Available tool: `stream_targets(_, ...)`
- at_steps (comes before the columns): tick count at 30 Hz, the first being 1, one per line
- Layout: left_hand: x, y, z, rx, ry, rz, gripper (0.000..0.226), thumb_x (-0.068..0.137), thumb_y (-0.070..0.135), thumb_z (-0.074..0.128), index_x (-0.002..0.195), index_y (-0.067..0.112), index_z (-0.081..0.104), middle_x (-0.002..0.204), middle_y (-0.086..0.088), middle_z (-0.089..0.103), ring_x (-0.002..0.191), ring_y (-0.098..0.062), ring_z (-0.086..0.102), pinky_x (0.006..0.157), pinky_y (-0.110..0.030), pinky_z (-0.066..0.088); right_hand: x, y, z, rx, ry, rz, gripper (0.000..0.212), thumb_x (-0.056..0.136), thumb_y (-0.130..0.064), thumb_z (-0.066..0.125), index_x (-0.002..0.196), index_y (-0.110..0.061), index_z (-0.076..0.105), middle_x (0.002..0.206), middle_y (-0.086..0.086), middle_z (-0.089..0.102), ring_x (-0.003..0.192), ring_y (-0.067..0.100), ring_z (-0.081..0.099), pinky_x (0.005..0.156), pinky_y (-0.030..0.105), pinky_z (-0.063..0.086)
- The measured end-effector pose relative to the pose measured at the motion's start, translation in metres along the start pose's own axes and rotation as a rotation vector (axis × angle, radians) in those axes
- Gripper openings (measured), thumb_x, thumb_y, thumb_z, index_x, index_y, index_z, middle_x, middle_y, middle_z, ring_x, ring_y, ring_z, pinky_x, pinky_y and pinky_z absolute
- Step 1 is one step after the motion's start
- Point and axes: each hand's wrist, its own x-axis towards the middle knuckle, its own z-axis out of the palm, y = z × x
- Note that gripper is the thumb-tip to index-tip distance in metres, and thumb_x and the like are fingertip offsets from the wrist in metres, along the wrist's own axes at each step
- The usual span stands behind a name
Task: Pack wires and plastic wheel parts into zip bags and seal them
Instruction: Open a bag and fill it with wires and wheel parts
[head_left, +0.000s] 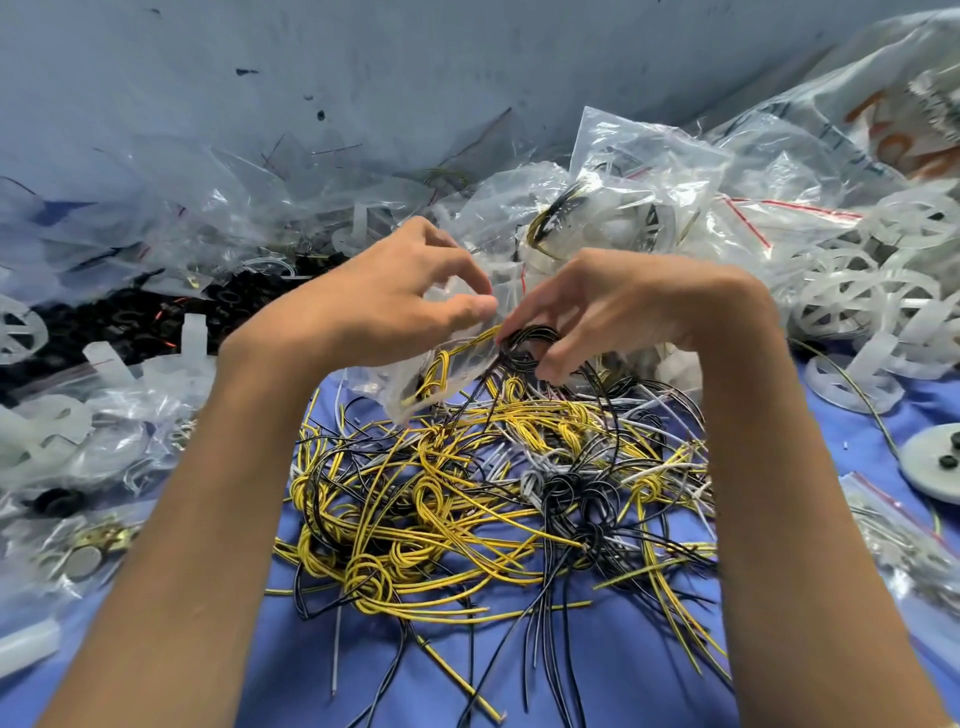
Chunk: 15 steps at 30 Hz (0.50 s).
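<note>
- The left hand (384, 301) pinches the upper lip of a small clear zip bag (467, 358) between thumb and forefinger. It presents the mouth towards the right hand, and the bag hangs just under the left hand.
- The right hand (623, 306) has its fingers curled round a black wire coil (530, 343), pressed at the bag's mouth between the two hands.
- A knotted yellow wire bundle (435, 376) lies inside the bag. The black coil looks only partly in.
- Judgement: the step in hand is feeding in the black coil. Keep the mouth spread, lead with the folded end, and tuck the tails clear of the zip track, or the seal will likely fail.
- Risk: loose tails hang into the wire pile (467, 499) below both hands and may drag strands up.
- Plastic wheels (852, 306) lie well right of the right hand. Filled bags (623, 208) are heaped beyond both hands.
</note>
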Motion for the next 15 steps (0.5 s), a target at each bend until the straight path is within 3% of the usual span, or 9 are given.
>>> stream_targets(2, -0.001, 0.004, 0.001, -0.03, -0.01, 0.005, 0.028, 0.078, 0.067, 0.051, 0.092, 0.044, 0.062, 0.139, 0.001, 0.034, 0.13, -0.009, 0.033, 0.108, -0.035, 0.031, -0.002, -0.001, 0.0, 0.121, -0.009, -0.077, 0.043, 0.07, -0.019, 0.076, 0.109, -0.035, 0.069, 0.098, 0.017, 0.069, 0.081, 0.032, 0.066, 0.083, 0.049, 0.052)
stream_targets(3, -0.002, 0.006, 0.001, -0.033, -0.015, 0.002, 0.034, 0.072, 0.072, 0.048, 0.088, 0.045, 0.063, 0.145, 0.003, 0.03, 0.135, -0.01, 0.027, 0.111, -0.039, 0.03, -0.004, -0.001, 0.0, 0.219, -0.002, -0.112, 0.042, 0.071, -0.012, 0.077, 0.109, -0.028, 0.07, 0.097, 0.018, 0.07, 0.08, 0.033, 0.067, 0.086, 0.052, 0.051)
stream_targets(7, -0.003, 0.008, 0.001, -0.006, 0.007, 0.017, 0.056, 0.059, 0.08, 0.048, 0.088, 0.037, 0.07, 0.155, 0.005, 0.022, 0.141, -0.009, 0.015, 0.116, -0.04, 0.018, -0.005, 0.002, 0.001, 0.518, 0.058, -0.217, 0.045, 0.071, -0.004, 0.072, 0.115, -0.01, 0.065, 0.088, 0.009, 0.069, 0.073, 0.015, 0.064, 0.071, 0.024, 0.056)
stream_targets(9, -0.003, 0.007, 0.0, -0.002, -0.001, 0.032, 0.063, 0.055, 0.077, 0.046, 0.09, 0.032, 0.073, 0.155, 0.006, 0.023, 0.141, -0.01, 0.015, 0.116, -0.039, 0.016, -0.004, 0.006, 0.001, 0.604, 0.108, -0.246, 0.051, 0.07, -0.01, 0.071, 0.12, -0.008, 0.061, 0.086, 0.002, 0.069, 0.075, 0.012, 0.066, 0.073, 0.021, 0.054)
stream_targets(11, -0.002, 0.006, 0.001, 0.008, -0.011, 0.056, 0.058, 0.061, 0.071, 0.049, 0.09, 0.028, 0.075, 0.155, 0.006, 0.025, 0.141, -0.012, 0.017, 0.116, -0.039, 0.016, -0.003, 0.009, 0.001, 0.655, 0.142, -0.246, 0.048, 0.069, -0.015, 0.069, 0.117, -0.013, 0.063, 0.092, 0.0, 0.072, 0.082, 0.013, 0.069, 0.09, 0.039, 0.052)
stream_targets(13, 0.0, 0.006, 0.004, 0.021, 0.006, 0.082, 0.039, 0.077, 0.055, 0.058, 0.09, 0.023, 0.076, 0.153, 0.005, 0.029, 0.139, -0.013, 0.021, 0.114, -0.036, 0.017, -0.002, 0.011, 0.003, 0.642, 0.144, -0.245, 0.044, 0.069, -0.02, 0.068, 0.113, -0.018, 0.064, 0.1, 0.004, 0.073, 0.091, 0.017, 0.069, 0.099, 0.058, 0.039)
stream_targets(15, 0.001, 0.006, 0.004, 0.039, 0.019, 0.101, 0.02, 0.085, 0.038, 0.062, 0.084, 0.023, 0.075, 0.151, 0.007, 0.033, 0.137, -0.012, 0.024, 0.112, -0.034, 0.019, -0.002, 0.014, 0.003, 0.647, 0.116, -0.241, 0.045, 0.071, -0.018, 0.066, 0.115, -0.012, 0.063, 0.102, 0.004, 0.073, 0.088, 0.015, 0.07, 0.091, 0.043, 0.052)
